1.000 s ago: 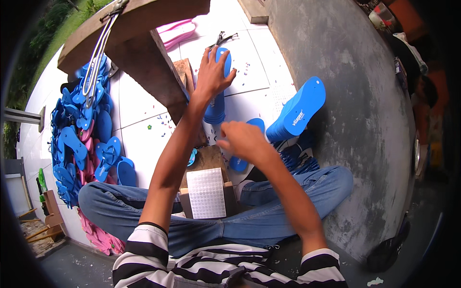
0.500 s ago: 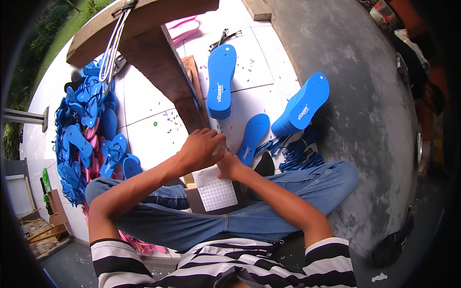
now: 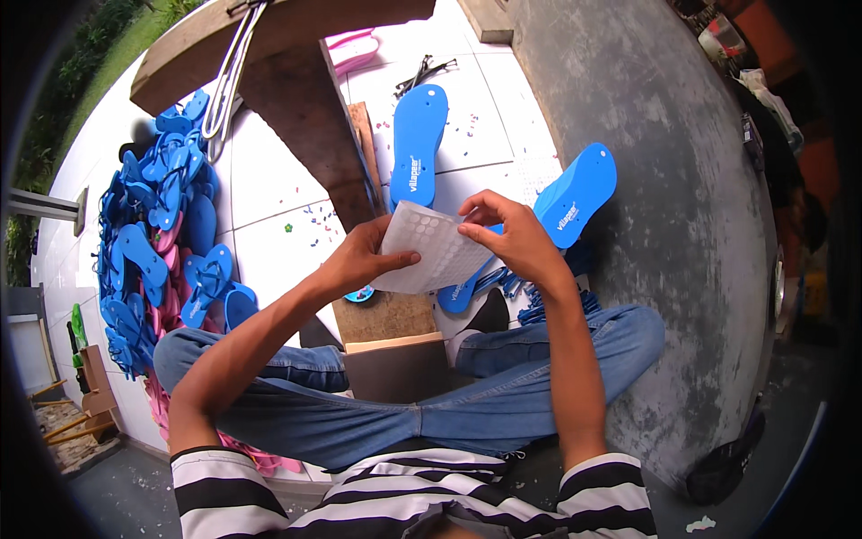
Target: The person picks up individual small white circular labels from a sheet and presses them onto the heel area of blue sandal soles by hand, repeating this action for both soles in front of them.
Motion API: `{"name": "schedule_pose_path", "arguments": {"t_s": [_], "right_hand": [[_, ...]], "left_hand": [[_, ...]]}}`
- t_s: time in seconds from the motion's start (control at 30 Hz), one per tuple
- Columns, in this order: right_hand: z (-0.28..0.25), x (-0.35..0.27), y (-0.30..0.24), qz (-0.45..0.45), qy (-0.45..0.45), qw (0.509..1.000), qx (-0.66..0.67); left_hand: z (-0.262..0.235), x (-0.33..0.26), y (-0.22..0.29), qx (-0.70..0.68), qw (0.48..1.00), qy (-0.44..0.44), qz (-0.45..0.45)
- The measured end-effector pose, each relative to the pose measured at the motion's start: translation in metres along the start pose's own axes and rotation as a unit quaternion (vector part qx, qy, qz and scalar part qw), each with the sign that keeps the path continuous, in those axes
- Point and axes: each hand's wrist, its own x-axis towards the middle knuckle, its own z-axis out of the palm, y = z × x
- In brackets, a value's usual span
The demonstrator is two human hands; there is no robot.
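A whitish sheet of round stickers [image 3: 431,251] is held up, tilted, above a wooden block between my legs. My left hand [image 3: 364,259] grips its left side, thumb across the face and fingers behind. At the sheet's upper right edge, the thumb and bent forefinger of my right hand [image 3: 516,235] close on it; whether a single sticker is between them cannot be made out. Below the sheet is the block [image 3: 386,316], with a dark front face. A small round blue item [image 3: 359,294] sits at its left side, partly covered.
Beyond my hands stands a stack of blue flip-flop soles [image 3: 417,144], with another stack [image 3: 579,198] to the right. One loose sole [image 3: 456,295] and blue straps [image 3: 530,310] lie nearer. Finished blue flip-flops [image 3: 144,256] heap at left. A wooden bench [image 3: 296,99] rises ahead.
The sticker sheet has come up off the block, and my left hand now holds its left side. My right hand has moved right and up to its edge. The block's top is uncovered.
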Motion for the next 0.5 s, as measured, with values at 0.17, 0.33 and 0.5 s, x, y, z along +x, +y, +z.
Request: {"name": "schedule_pose_path", "arguments": {"t_s": [0.17,0.33,0.5], "right_hand": [[0.013,0.006,-0.01,-0.104,0.112,0.988,-0.02],[0.026,0.007,-0.013,-0.184,0.286,0.928,-0.15],[0.059,-0.007,-0.01,-0.089,0.225,0.969,-0.059]], "left_hand": [[0.006,0.006,0.013,0.003,0.999,0.04,-0.027],[0.007,0.01,0.003,-0.041,0.989,0.142,-0.009],[0.005,0.011,0.011,-0.127,0.977,0.169,-0.01]]}}
